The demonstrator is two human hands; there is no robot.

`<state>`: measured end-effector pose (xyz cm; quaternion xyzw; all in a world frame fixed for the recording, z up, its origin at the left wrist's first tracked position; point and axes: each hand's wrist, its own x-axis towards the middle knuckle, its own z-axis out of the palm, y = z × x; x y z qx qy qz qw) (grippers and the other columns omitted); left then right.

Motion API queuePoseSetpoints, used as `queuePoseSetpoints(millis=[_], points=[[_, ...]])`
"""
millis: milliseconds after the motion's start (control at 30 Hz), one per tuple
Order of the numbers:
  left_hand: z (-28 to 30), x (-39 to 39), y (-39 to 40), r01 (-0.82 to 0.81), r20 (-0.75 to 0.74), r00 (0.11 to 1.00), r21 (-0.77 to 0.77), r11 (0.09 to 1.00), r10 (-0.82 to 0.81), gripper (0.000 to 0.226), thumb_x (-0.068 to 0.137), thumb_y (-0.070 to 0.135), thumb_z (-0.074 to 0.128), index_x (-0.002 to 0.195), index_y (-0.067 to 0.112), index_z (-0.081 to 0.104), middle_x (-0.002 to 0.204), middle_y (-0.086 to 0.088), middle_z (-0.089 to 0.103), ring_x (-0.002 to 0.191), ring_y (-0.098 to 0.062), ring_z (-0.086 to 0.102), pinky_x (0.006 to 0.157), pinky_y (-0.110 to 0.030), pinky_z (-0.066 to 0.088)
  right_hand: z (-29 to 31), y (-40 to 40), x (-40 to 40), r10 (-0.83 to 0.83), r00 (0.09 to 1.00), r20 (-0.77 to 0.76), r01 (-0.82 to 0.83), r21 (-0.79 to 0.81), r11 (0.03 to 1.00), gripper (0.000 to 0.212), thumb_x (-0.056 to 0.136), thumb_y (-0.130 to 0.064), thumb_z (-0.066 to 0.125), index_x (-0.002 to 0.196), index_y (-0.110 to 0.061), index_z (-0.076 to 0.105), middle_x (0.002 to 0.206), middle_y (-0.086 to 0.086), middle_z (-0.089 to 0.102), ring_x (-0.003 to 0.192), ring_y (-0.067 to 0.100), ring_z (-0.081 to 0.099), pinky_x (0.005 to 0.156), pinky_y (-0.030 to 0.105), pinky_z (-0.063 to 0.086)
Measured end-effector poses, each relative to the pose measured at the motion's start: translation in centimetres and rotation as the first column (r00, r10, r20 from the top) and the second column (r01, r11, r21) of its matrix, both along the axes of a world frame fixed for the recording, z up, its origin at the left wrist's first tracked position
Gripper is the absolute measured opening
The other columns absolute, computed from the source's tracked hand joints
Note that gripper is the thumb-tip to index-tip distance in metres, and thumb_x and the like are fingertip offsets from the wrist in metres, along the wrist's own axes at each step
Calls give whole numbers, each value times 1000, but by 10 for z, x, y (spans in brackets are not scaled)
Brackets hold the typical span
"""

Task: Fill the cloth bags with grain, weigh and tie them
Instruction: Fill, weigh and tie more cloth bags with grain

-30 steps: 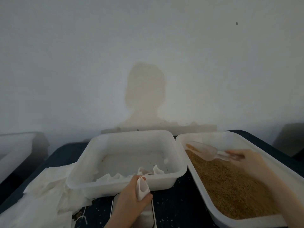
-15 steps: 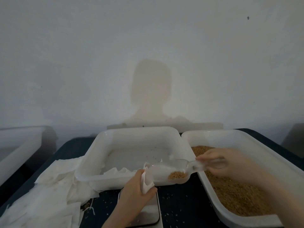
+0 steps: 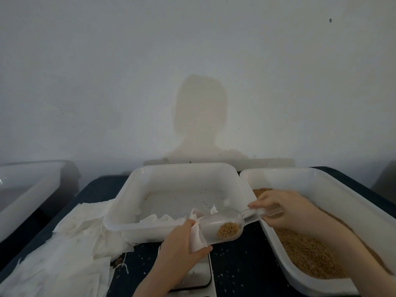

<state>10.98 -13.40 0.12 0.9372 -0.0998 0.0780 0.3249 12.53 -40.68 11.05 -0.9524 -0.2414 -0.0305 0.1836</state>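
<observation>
L hand [image 3: 182, 243] grips a small white cloth bag [image 3: 197, 237], thumb below and fingers curled round its body, mouth held open facing right. R hand [image 3: 280, 211] pinches the flat handle of a clear plastic scoop [image 3: 222, 227], thumb and fingers closed on it; the handle end is partly hidden by the fingers.

Key relation: the scoop's long axis runs left-right, roughly level or a bit low at the lip. Its open lip is at the bag mouth, touching or just inside, can't tell which. The small heap of brown grain [image 3: 228, 230] sits toward the handle end of the bowl, so my guess is the handle end needs lifting to slide it left into the bag. L hand is nearer the bag, R nearer the supply.

Bag hangs over the flat scale w/ a shiny plate [image 3: 198, 277], which lies near, under the L wrist; can't tell if they touch.

Outward: a white square plastic tub [image 3: 137, 224] beyond the hands, w/ a few cloth scraps at its near edge. To the right, a long white plastic tray [image 3: 321, 183] full of grain. Far left, a pile of flat white cloth bags [image 3: 70, 249] on the dark table [image 3: 242, 264], stray grains scattered round the scale
</observation>
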Motion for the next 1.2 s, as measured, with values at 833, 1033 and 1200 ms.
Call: queuePoseSetpoints(millis=[833,1033,1200], points=[[-11,14,-2,-118,86,989,-61,991,122,32,78,55,60,80,34,36,77,11,50,72,-2,47,58,-17,33,35,73,-16,109,689,716,238,-366,899,41,59,1,76,88,-27,75,91,-3,70,99,21,65,109,59,21],[-5,16,0,-51,126,990,-146,988,70,15,92,37,54,82,29,47,75,9,56,71,-5,53,64,-22,43,6,12,8,-146,893,426,308,-342,888,36,102,-29,42,136,-41,44,128,-17,52,119,10,49,95,27,34],[-7,13,-5,-1,186,982,-106,994,21,19,91,41,54,77,48,44,75,13,57,71,-1,54,61,-17,38,-24,-35,19,-462,816,349,537,-159,828,27,100,-29,45,124,-33,55,110,-13,58,102,10,57,73,24,51]])
